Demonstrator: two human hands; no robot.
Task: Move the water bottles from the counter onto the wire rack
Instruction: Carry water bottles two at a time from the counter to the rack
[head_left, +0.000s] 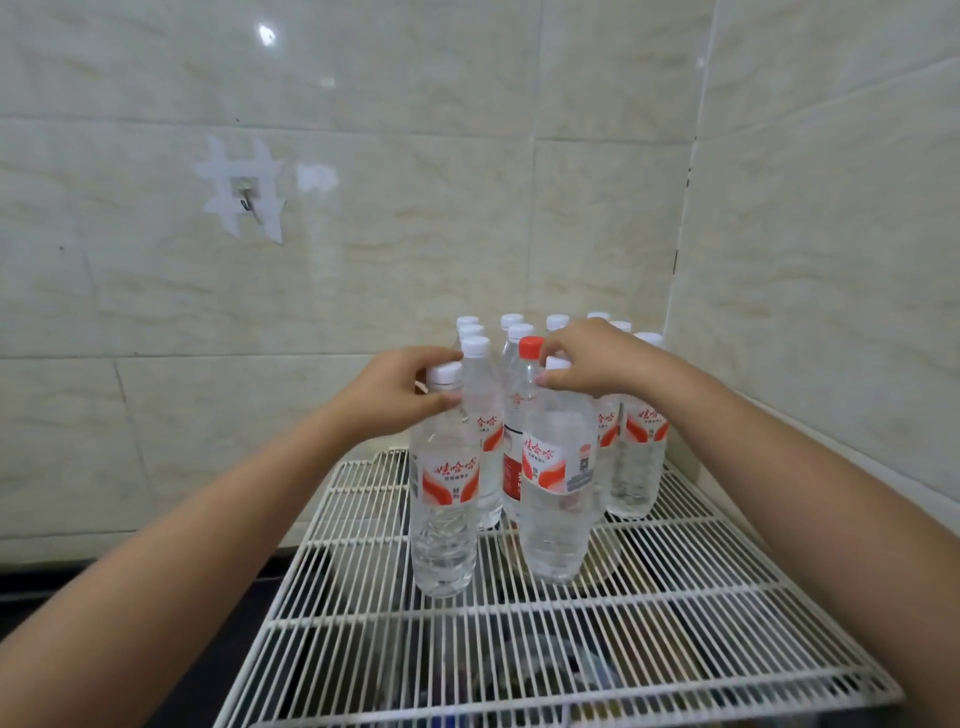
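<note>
Several clear water bottles with red-and-white labels stand upright on the white wire rack (649, 618), grouped toward its back right corner. My left hand (395, 389) grips the neck of the front left bottle (444, 519), just below its white cap. My right hand (597, 358) holds the top of the front right bottle (558, 509), covering its cap. Both of these bottles rest on the rack. Between them, one row back, stands a bottle with a red cap (531, 347). The bottles behind are partly hidden by my hands.
Tiled walls close in the rack at the back and on the right. A small metal hook (248, 195) is fixed to the back wall at the left. A dark counter edge (156, 577) runs to the left of the rack. Dark objects show dimly under the wires.
</note>
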